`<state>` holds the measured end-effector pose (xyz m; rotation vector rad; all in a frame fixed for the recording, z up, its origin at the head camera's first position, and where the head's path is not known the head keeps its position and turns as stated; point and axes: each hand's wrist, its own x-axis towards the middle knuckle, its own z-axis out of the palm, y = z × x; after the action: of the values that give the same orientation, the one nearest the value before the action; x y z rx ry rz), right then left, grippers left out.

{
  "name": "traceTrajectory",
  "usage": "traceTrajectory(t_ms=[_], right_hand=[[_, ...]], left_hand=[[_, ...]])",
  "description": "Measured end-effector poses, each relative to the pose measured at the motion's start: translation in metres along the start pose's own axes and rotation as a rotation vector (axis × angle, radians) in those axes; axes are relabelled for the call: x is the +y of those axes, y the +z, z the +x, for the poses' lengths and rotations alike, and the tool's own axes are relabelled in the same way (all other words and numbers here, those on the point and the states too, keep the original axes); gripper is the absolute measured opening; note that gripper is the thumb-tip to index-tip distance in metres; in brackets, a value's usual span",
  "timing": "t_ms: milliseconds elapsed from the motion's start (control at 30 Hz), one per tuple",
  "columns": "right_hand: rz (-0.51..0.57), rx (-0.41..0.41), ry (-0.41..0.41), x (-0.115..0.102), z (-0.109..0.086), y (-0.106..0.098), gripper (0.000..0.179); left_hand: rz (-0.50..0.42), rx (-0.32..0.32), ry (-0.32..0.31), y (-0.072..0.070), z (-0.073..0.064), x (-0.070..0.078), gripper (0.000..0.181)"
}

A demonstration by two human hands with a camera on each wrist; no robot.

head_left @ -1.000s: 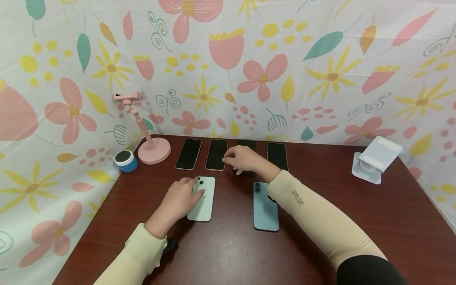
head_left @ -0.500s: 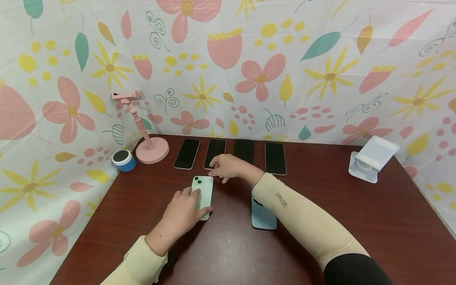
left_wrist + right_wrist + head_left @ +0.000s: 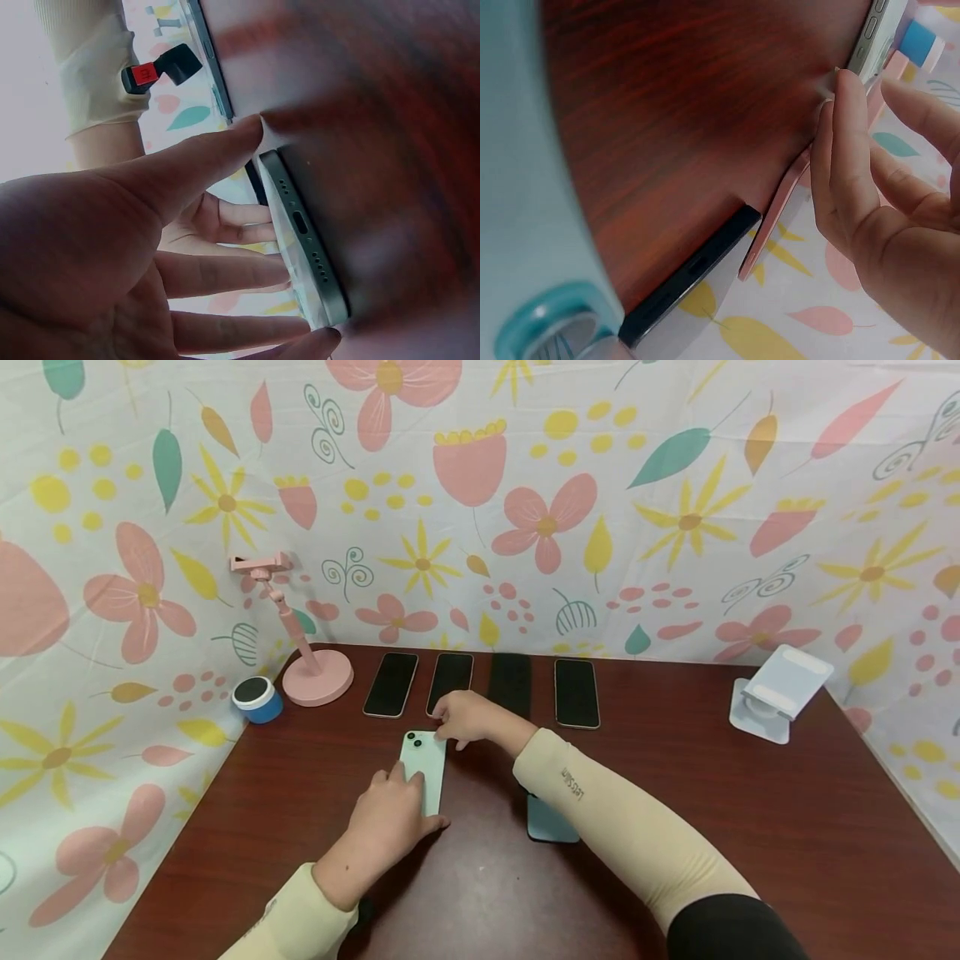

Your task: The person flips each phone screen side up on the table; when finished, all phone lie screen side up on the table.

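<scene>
Green phone (image 3: pixel 426 760), and it lies back-up on the tabletop (image 3: pixel 660 752), left of the middle, in front of four dark phones (image 3: pixel 391 685) ranged along the back edge! Left grip (image 3: pixel 387 814) is spread wide over the half farther from the back edge, fingers nearly straight on the back, thumb at the side facing the tabletop's right edge: no firm clasp to be seen. And up at the corner nearest the dark phones, the right grip (image 3: pixel 471 718), thumb and fingers apart, right by the edge; whether it pinches, I can't tell. How will it handle? Light, I'd judge, and quite rigid, but that smooth back looks slippery, and glass could crack if dropped. Best hold: both long edges, below the camera lenses (image 3: pixel 414 739), fingertips opposite thumb. Flat on wood, its thin sides offer little purchase, so pressing down should slide it more easily than lifting.
</scene>
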<state>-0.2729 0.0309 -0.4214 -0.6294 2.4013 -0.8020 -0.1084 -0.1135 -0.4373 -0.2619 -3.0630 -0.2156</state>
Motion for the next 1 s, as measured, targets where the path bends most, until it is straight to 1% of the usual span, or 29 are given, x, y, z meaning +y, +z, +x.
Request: traceTrajectory(t_ms=[67, 233, 400, 600, 800, 1000], right_hand=[[0.008, -0.001, -0.004, -0.001, 0.0, 0.001, 0.043], [0.023, -0.001, -0.002, -0.002, 0.001, 0.005, 0.044], [-0.012, 0.009, -0.001, -0.005, 0.001, 0.008, 0.038], [-0.035, 0.011, -0.001, -0.006, 0.001, 0.01, 0.033], [-0.047, 0.009, -0.019, -0.005, 0.002, 0.012, 0.031], [-0.053, 0.013, -0.039, -0.004, 0.003, 0.014, 0.027]], left_hand=[[0.006, -0.013, 0.006, -0.001, -0.001, 0.001, 0.062], [0.033, -0.016, 0.032, -0.002, -0.001, 0.001, 0.06], [0.059, -0.042, 0.042, 0.0, -0.001, 0.0, 0.059], [0.08, -0.057, 0.059, -0.003, 0.0, 0.004, 0.053], [0.066, -0.082, 0.065, -0.005, 0.001, 0.007, 0.048], [0.043, -0.085, 0.058, -0.005, 0.004, 0.009, 0.046]])
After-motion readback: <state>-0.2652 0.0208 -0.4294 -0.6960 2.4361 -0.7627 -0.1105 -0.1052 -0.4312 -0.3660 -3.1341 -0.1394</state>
